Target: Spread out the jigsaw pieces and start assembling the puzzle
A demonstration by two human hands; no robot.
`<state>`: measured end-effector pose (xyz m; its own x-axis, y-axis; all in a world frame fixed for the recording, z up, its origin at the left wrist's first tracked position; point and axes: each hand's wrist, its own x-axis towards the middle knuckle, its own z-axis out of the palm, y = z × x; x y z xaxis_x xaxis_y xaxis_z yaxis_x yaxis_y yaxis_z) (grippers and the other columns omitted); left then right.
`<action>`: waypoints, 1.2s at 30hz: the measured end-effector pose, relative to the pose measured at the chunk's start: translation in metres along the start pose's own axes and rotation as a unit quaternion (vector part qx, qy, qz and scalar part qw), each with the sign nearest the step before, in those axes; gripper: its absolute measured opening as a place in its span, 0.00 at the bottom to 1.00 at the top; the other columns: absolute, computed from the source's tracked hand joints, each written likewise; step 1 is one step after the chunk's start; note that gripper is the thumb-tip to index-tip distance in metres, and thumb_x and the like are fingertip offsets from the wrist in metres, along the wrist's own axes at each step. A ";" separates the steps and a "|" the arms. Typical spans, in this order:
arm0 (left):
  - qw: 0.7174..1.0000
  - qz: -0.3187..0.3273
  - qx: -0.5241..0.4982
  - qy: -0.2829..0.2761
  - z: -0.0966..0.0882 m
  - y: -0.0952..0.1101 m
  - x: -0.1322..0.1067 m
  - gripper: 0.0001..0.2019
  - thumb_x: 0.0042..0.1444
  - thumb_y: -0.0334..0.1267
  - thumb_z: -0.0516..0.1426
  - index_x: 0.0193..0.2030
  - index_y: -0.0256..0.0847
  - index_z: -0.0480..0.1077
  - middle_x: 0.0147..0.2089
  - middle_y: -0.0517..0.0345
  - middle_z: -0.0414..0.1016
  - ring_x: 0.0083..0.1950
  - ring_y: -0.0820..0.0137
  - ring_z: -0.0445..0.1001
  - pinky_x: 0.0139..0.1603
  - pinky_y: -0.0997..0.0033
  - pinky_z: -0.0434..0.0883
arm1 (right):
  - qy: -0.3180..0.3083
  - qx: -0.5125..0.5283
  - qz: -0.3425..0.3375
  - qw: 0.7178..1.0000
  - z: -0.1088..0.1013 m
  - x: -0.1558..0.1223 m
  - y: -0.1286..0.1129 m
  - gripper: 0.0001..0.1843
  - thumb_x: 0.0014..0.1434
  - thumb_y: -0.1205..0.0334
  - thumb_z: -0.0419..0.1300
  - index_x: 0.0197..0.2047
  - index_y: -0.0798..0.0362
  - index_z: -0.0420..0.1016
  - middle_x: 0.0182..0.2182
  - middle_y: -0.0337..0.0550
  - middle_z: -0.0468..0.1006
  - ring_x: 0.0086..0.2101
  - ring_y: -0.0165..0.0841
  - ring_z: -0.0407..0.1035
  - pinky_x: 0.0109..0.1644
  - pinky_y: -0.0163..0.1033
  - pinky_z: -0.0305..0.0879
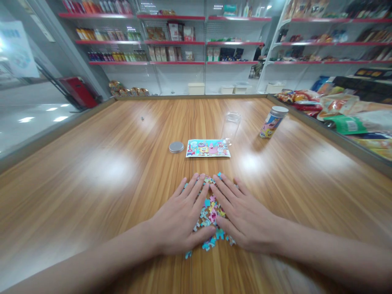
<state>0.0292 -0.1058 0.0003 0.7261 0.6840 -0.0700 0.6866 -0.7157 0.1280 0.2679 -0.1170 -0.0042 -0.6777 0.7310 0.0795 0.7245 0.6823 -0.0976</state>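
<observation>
We see a loose pile of small jigsaw pieces [213, 215] on the wood-grain tabletop [107, 196], mostly light blue, with pink, yellow and white among them. They lie jumbled, some overlapping. Our left hand [179, 216] and right hand [248, 216] spread flat along the pile's two sides, hiding part of it. We find a bright pink piece near the middle and several blue ones at the near edge.

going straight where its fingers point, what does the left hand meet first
Most likely the puzzle pieces just past the left hand, though the right hand is so close that order is unclear.
</observation>
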 end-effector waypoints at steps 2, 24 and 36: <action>1.000 -0.002 0.000 0.002 0.000 0.001 0.000 0.43 0.66 0.65 0.40 0.77 0.37 0.35 0.78 0.44 0.26 0.79 0.48 0.29 0.77 0.42 0.41 | -0.006 -0.002 0.002 1.000 0.000 0.000 0.000 0.37 0.71 0.48 0.45 0.76 0.58 0.44 0.74 0.56 0.40 0.72 0.53 0.35 0.72 0.64 0.44; 1.000 -0.023 0.009 0.018 0.001 0.002 0.004 0.38 0.70 0.59 0.39 0.77 0.37 0.36 0.78 0.44 0.31 0.79 0.53 0.32 0.77 0.45 0.43 | 0.097 0.086 -0.039 0.991 -0.008 -0.002 0.003 0.18 0.66 0.54 0.57 0.56 0.51 0.74 0.72 0.52 0.52 0.71 0.52 0.42 0.71 0.66 0.45; 1.000 -0.005 -0.019 0.024 -0.001 0.000 0.003 0.37 0.70 0.58 0.42 0.77 0.36 0.40 0.78 0.41 0.31 0.79 0.52 0.33 0.76 0.41 0.45 | 0.148 0.139 -0.079 0.976 -0.002 0.002 0.004 0.08 0.65 0.60 0.60 0.44 0.50 0.79 0.65 0.52 0.64 0.69 0.48 0.50 0.69 0.63 0.50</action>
<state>0.0314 -0.1037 0.0008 0.7154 0.6983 -0.0242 0.6917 -0.7028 0.1658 0.2698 -0.1124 -0.0025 -0.6820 0.6156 0.3948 0.5243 0.7879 -0.3229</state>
